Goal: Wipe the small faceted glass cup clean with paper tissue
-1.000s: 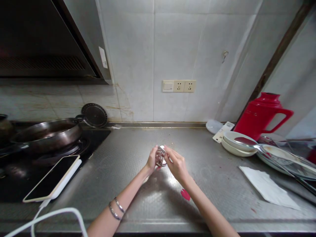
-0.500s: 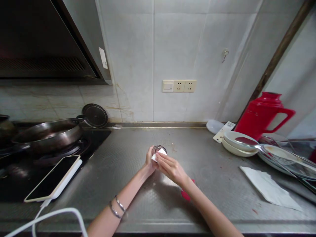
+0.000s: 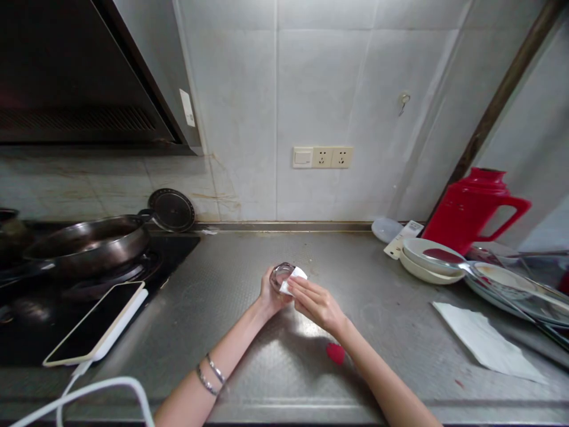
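My left hand (image 3: 269,295) is closed around a small clear glass jar (image 3: 279,273), its round mouth tilted up toward me. Between the fingers of my right hand (image 3: 315,302) is a folded white tissue (image 3: 299,274), which lies against the right side of the jar's rim. Both hands are a little above the steel counter (image 3: 240,261), near its middle. A red round object (image 3: 335,353), perhaps a lid, lies on the counter beside my right forearm. My palms hide the lower part of the jar.
On the left, a phone (image 3: 95,323) with a white cable lies by the stove, below a steel pan (image 3: 93,243). To the right are stacked bowls (image 3: 429,270), a red thermos (image 3: 466,210), utensils on plates and a paper napkin (image 3: 484,338).
My right hand has shifted slightly right with the tissue, so more of the jar's mouth shows. More of the red object is visible beside my forearm.
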{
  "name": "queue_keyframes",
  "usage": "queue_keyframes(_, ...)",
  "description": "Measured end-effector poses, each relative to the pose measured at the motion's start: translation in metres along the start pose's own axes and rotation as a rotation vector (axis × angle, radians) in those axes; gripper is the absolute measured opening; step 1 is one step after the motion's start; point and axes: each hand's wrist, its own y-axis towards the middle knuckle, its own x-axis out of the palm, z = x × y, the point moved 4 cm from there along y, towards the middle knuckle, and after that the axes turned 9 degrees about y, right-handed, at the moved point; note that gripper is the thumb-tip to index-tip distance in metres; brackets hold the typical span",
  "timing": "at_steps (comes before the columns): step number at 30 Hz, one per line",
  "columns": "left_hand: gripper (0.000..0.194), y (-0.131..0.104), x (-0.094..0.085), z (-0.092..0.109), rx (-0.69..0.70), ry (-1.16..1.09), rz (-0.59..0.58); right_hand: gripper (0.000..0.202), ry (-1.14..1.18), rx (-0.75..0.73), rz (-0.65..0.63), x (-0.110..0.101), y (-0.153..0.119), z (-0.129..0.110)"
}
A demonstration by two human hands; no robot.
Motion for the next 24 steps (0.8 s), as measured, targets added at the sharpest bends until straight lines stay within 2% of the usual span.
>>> queue_keyframes(9,0.040,0.003,0.004,-0.004,-0.053,0.013,-0.112,0.045,-0.041,0.098,0.081,-0.015,0.001,0.009)
queue_keyframes(19,0.046,-0.005,0.011,-0.009,-0.052,0.174,-0.052,0.035,-0.049,0.414,0.236,0.001,0.004,0.016)
queue_keyframes(24,0.044,-0.001,0.005,-0.021,-0.101,0.156,0.017,0.035,-0.024,0.313,0.151,0.009,0.018,0.001)
